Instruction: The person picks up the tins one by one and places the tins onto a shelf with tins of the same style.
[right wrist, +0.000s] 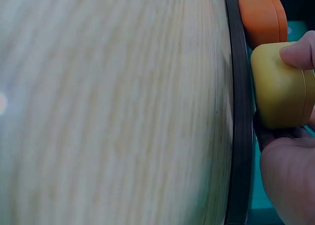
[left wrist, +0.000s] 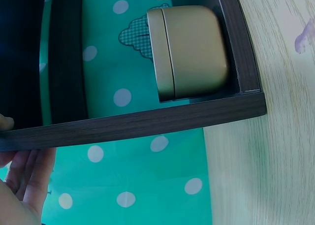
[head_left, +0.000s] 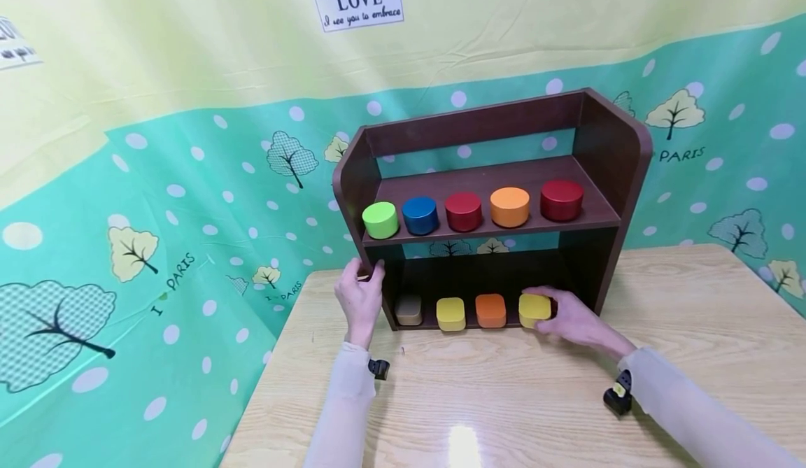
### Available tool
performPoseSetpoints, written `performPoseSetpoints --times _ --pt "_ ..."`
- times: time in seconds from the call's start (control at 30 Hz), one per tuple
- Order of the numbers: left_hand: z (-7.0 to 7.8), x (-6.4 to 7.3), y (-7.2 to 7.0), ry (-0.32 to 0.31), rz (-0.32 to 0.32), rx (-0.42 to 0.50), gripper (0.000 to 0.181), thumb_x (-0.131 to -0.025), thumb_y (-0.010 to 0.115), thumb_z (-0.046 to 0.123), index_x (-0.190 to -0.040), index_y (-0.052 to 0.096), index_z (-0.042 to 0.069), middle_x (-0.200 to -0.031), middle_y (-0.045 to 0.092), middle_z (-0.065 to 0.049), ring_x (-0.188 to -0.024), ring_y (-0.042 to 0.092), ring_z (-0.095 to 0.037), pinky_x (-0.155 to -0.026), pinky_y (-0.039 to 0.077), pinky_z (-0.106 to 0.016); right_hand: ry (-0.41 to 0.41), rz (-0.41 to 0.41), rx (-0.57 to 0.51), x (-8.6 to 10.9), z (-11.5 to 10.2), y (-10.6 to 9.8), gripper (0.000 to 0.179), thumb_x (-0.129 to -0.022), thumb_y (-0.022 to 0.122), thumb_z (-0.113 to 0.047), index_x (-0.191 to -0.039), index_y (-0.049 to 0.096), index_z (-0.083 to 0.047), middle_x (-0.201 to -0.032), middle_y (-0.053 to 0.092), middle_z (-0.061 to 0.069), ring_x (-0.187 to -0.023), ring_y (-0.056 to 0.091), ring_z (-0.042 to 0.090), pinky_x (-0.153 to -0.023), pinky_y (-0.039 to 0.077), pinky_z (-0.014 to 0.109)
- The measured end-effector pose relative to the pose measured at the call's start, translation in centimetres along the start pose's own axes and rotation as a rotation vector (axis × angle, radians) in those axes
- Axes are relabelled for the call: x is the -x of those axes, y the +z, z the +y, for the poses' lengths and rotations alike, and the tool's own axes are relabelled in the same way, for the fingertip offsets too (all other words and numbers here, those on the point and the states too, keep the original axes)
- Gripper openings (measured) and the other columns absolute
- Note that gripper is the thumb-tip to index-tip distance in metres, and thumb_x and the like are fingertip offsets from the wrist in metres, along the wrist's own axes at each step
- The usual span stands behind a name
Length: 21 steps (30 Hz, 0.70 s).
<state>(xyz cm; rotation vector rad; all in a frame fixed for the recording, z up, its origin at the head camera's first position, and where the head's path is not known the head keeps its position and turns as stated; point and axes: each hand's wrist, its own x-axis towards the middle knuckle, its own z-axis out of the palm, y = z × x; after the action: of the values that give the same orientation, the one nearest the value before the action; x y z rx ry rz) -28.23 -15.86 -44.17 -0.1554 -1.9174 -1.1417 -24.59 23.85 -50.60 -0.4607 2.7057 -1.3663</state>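
A dark brown two-tier shelf [head_left: 485,236] stands on the table. My left hand [head_left: 361,296] grips its left side panel [left wrist: 133,124], fingers on the outer face and thumb at the inner edge. At the right end of the lower tier, my right hand [head_left: 569,315] holds a rounded-square yellow tin [head_left: 534,310], with thumb and fingers on opposite sides of it. To its left on the same tier sit an orange tin [head_left: 490,310], another yellow tin [head_left: 450,314] and a gold-brown tin [left wrist: 194,52] beside the left panel.
Along the front of the upper tier stand round tins: green [head_left: 380,220], blue [head_left: 420,215], red [head_left: 463,211], orange [head_left: 510,207] and a larger dark red one [head_left: 562,200]. The light wood table [head_left: 441,398] extends in front. A patterned teal and yellow cloth [head_left: 208,174] hangs behind.
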Motion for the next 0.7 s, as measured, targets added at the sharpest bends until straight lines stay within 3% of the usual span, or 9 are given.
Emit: performPoseSetpoints --times 0.1,0.33,0.7 --pt "0.02 -0.03 0.01 -0.001 -0.001 0.002 0.016 -0.092 0.081 0.01 -0.084 0.071 0.001 -0.08 0.077 -0.017 -0.076 0.076 -0.035 -0.069 0.058 -0.029 -0.007 -0.004 -0.017 -0.1 0.09 -0.05 0.071 -0.081 0.081 -0.002 -0.149 0.059 0.001 -0.128 0.064 0.024 -0.095 0.057 0.024 -0.062 0.043 0.025" --pt "-0.06 -0.11 -0.03 -0.016 -0.015 -0.007 0.016 -0.093 0.081 0.011 -0.085 0.071 0.001 -0.082 0.077 -0.018 -0.079 0.077 -0.035 -0.071 0.058 -0.028 -0.048 -0.011 -0.017 -0.27 0.32 -0.06 0.071 -0.081 0.083 -0.002 -0.148 0.06 0.002 -0.131 0.067 0.022 -0.107 0.056 0.028 -0.084 0.047 0.027" --pt "-0.08 -0.06 -0.03 0.004 -0.006 -0.01 0.018 -0.092 0.081 0.011 -0.083 0.07 0.001 -0.079 0.076 -0.017 -0.077 0.076 -0.035 -0.07 0.059 -0.034 -0.061 -0.025 -0.087 -0.31 0.63 -0.05 0.072 -0.081 0.081 0.001 -0.149 0.058 0.005 -0.127 0.066 0.021 -0.106 0.057 0.028 -0.085 0.049 0.024"
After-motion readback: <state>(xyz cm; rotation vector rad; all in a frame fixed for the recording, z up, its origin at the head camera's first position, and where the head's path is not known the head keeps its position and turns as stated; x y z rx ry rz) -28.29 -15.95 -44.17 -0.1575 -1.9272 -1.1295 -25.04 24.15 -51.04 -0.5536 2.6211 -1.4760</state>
